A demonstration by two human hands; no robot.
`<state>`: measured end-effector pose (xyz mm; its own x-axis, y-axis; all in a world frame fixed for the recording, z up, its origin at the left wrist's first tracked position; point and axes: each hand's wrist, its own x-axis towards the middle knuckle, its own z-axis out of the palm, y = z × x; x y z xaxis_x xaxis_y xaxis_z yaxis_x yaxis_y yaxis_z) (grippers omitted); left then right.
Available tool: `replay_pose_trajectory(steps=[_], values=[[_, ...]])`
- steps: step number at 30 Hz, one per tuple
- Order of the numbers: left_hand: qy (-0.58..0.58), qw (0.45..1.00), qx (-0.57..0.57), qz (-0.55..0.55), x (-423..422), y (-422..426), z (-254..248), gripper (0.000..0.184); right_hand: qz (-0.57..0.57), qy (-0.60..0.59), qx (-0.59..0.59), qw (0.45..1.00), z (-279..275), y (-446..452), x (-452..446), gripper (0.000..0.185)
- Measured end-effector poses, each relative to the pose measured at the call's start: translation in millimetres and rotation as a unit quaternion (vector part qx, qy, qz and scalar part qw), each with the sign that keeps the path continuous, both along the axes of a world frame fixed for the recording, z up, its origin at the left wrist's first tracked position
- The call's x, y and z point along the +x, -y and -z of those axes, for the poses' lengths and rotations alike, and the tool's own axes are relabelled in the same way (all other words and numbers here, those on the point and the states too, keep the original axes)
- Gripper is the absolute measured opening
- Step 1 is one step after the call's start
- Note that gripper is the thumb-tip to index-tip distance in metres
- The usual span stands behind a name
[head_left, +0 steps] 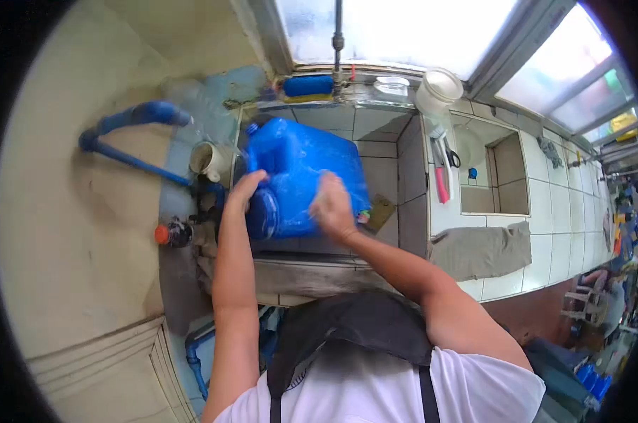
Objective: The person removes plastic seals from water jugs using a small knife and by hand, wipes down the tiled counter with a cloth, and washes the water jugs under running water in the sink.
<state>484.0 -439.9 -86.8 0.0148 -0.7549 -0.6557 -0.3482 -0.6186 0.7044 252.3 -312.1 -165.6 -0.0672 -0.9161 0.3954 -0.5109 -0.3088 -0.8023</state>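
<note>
A large blue plastic water jug [326, 151] lies on its side in a tiled sink [412, 158], with whitish wet-looking streaks on its surface. Its round blue cap end [264, 211] faces the lower left. My left hand [245, 192] grips the jug's left edge just above that cap; the thumb shows and the other fingers are mostly hidden. Over the jug's lower right side is my right hand [333, 208], smeared by motion, so I cannot make out its fingers or anything in them. A small pink and green thing [363, 216] shows at the jug's lower right corner.
On the right counter are a pink-handled brush [441, 185], black-handled scissors [453, 158] and a grey cloth [482, 252]. A white bucket [440, 88] stands behind. At left are a white mug [207, 161] and blue pipes [139, 162]. A vertical metal pipe [338, 42] crosses the window.
</note>
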Motion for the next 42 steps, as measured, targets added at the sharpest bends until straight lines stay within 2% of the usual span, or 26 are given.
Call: replay_pose_trajectory(steps=[1,2,3,4,7,9,10,12,13,15,16,17,19,21,23,26,27,28,29,31,32,35,37,38,40,42], values=[[-0.035,0.999,0.004,-0.028,10.6,0.3,33.2,0.041,0.085,0.035,0.092,0.992,55.4,4.9,-24.7,0.064],[-0.060,0.996,0.015,-0.061,3.5,-4.7,31.1,0.043,0.053,0.034,0.351,0.934,13.7,13.9,-67.7,0.060],[-0.058,0.997,0.016,-0.051,-4.1,-7.0,32.6,0.043,0.191,0.059,0.354,0.914,116.9,31.1,-90.8,0.053],[-0.018,0.995,-0.077,-0.058,-9.8,-6.1,38.8,0.044,0.269,0.133,0.458,0.837,83.0,35.2,-93.8,0.049],[0.071,0.979,-0.181,-0.067,-20.3,9.6,52.7,0.048,0.171,-0.028,0.411,0.895,-23.9,48.9,-69.2,0.069],[0.024,0.980,-0.189,-0.051,-33.0,12.3,37.7,0.049,0.087,0.036,0.119,0.988,-3.8,37.9,-29.6,0.065],[0.021,0.979,-0.173,-0.107,-47.4,11.3,25.9,0.044,0.091,0.038,0.122,0.988,-4.1,27.4,-25.6,0.065],[-0.006,0.981,-0.155,-0.116,-43.6,9.5,37.0,0.041,0.016,-0.044,-0.087,0.995,-6.7,13.8,-22.8,0.053],[-0.036,0.980,-0.144,-0.129,-36.7,13.4,45.8,0.038,0.018,-0.044,-0.091,0.995,-5.5,15.7,-38.7,0.053],[-0.003,0.978,-0.203,-0.056,-12.5,19.1,69.2,0.028,0.071,0.029,0.250,0.965,5.4,17.9,-100.5,0.053],[0.015,0.980,-0.194,-0.043,-13.3,16.0,64.4,0.023,-0.032,0.126,0.408,0.904,-4.3,22.9,-126.9,0.052],[0.034,0.982,-0.183,-0.033,-16.1,11.8,58.2,0.018,0.193,0.131,0.475,0.849,23.6,30.1,-116.0,0.054],[0.042,0.978,-0.204,-0.031,-46.9,-8.0,20.9,0.013,0.130,-0.069,0.425,0.893,-2.9,48.4,-97.0,0.055],[0.095,0.956,-0.276,-0.011,-64.6,-18.1,9.5,0.015,0.162,-0.001,0.076,0.984,-2.4,61.3,-58.4,0.054],[0.096,0.948,-0.304,0.010,-59.3,-24.1,23.7,0.018,0.113,-0.066,-0.168,0.977,-58.6,68.1,-50.8,0.051],[0.020,0.929,-0.365,0.057,-45.3,-44.7,25.1,0.020,0.157,-0.003,-0.120,0.980,-27.0,99.9,-101.9,0.043],[0.020,0.927,-0.371,0.060,-36.2,-49.2,32.9,0.020,0.093,0.025,0.122,0.988,-16.1,97.7,-139.8,0.045],[0.007,0.914,-0.399,0.070,-25.7,-56.3,38.3,0.022,0.263,0.058,0.060,0.961,53.6,111.8,-154.9,0.040],[-0.005,0.902,-0.425,0.078,-17.9,-60.8,41.1,0.025,0.232,0.180,0.142,0.945,94.0,109.0,-182.1,0.059],[0.016,0.901,-0.426,0.078,-9.3,-67.2,44.1,0.029,0.288,0.569,0.375,0.673,98.3,80.7,-177.5,0.084],[0.033,0.900,-0.428,0.075,-8.6,-67.5,45.7,0.032,0.176,0.581,0.384,0.696,148.2,57.1,-180.6,0.102],[0.010,0.906,-0.418,0.059,-6.0,-54.2,67.4,0.036,0.178,0.569,0.453,0.663,97.6,17.8,-157.9,0.100],[0.041,0.918,-0.386,0.086,-28.7,-48.9,26.0,0.035,0.192,0.554,0.520,0.621,59.3,8.6,-145.1,0.097],[0.068,0.928,-0.347,0.120,-44.1,-46.4,-0.3,0.034,0.187,0.546,0.522,0.628,55.9,16.3,-139.6,0.097],[0.125,0.909,-0.361,0.168,-69.3,-38.1,-41.3,0.034,0.354,0.393,0.400,0.748,48.3,37.2,-130.7,0.087],[0.180,0.885,-0.371,0.214,-88.4,-26.5,-54.4,0.034,0.348,0.233,0.189,0.888,11.0,57.0,-111.8,0.066]])
